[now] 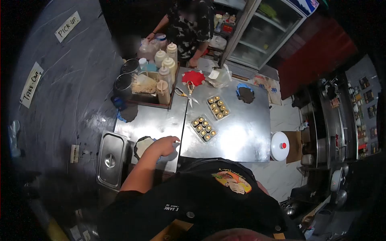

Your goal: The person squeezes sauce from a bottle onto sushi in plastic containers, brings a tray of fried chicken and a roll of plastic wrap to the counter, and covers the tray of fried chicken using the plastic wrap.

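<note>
My left hand (pixel 164 146) reaches over the steel worktop near its front left. Its fingers point right and look slightly apart, with nothing visible in them. Beside and partly under the wrist lies a pale, dark-edged cloth-like item (pixel 143 147), with a bit of blue showing next to it. To the right of the hand sit two clear trays of small round rolls with pale yellow tops, one nearer (pixel 203 129) and one farther back (pixel 218 107). My right hand is out of sight; only a bit of skin shows at my right side.
Scissors (pixel 189 94) lie beside a red cloth (pixel 193 77). A caddy (pixel 150 103) holds squeeze bottles and containers. Left stands a lidded steel pan (pixel 111 160); right, a white round lid (pixel 280 146). Dark cloths (pixel 245 94) rest on the worktop. Another person (pixel 189 32) stands across it.
</note>
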Demonstrator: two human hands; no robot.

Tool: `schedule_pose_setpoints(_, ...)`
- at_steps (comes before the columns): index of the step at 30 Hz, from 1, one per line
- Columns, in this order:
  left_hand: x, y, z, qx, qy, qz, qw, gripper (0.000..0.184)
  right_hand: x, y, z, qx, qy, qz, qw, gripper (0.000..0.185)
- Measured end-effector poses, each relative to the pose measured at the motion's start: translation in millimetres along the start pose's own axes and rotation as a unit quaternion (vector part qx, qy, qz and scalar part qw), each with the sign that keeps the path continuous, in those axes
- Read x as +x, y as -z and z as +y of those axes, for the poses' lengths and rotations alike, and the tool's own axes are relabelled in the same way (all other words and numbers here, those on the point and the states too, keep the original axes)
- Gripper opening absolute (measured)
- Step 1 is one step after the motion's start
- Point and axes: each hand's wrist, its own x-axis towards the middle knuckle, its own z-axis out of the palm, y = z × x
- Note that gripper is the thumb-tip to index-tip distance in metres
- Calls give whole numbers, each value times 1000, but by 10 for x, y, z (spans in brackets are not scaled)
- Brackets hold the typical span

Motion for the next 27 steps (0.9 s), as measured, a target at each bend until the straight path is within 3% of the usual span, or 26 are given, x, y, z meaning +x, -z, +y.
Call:
schedule_pose_setpoints(2, 46, -84, -154, 31, 74, -60, 995, 37, 89, 79, -111, -4, 17, 12, 1000, 66)
schedule_pose_setpoints(3, 234, -382, -718, 65, 28, -67, 995, 44, 121, 126, -174, -9, 28, 16, 999, 67)
schedule_pose_setpoints(5, 159, -401, -1036, 69, 91, -49, 992, 45, 202, 247, -295, -20, 44, 21, 999, 67)
schedule_pose_setpoints(6, -167, 147, -310, 74, 210, -58, 973, 41, 239, 296, -315, -16, 43, 22, 999, 67)
schedule_pose_setpoints(7, -265, 161, -458, 128, 184, -16, 974, 37, 231, 346, -372, -14, 35, 19, 999, 67)
schedule_pose_setpoints(8, -311, 68, -690, 115, 243, 36, 962, 34, 231, 371, -388, -8, 26, 16, 999, 67)
schedule_pose_setpoints(10, -551, 166, -735, 85, 239, 93, 963, 37, 224, 378, -363, 2, 5, 4, 1000, 67)
schedule_pose_setpoints(14, -760, -87, -1075, 41, 242, 115, 963, 53, 277, 286, -253, 8, -26, -24, 999, 67)
schedule_pose_setpoints(16, -834, -201, -1023, 55, 247, 159, 954, 64, 292, 223, -278, 7, -29, -42, 999, 67)
schedule_pose_setpoints(19, -845, -446, -1005, 92, 265, 124, 952, 81, 439, 158, -343, 28, -11, -59, 998, 67)
schedule_pose_setpoints(21, -867, -701, -1167, 166, 193, 183, 950, 88, 638, 124, -338, 78, 22, -73, 994, 67)
schedule_pose_setpoints(22, -887, -663, -1049, 169, 195, 174, 950, 88, 732, 138, -363, 92, 42, -72, 992, 68)
schedule_pose_setpoints(24, -885, -682, -1069, 172, 171, 152, 958, 85, 754, 246, -604, -124, 86, -26, 988, 57)
schedule_pose_setpoints(25, -926, -639, -954, 174, 139, 200, 954, 66, 790, 283, -645, -114, 89, -13, 989, 57)
schedule_pose_setpoints(26, -934, -669, -1005, 183, 129, 203, 953, 66, 849, 283, -673, -145, 71, -9, 987, 56)
schedule_pose_setpoints(27, -918, -732, -1134, 173, 112, 221, 953, 52, 918, 274, -721, -176, 54, -7, 983, 55)
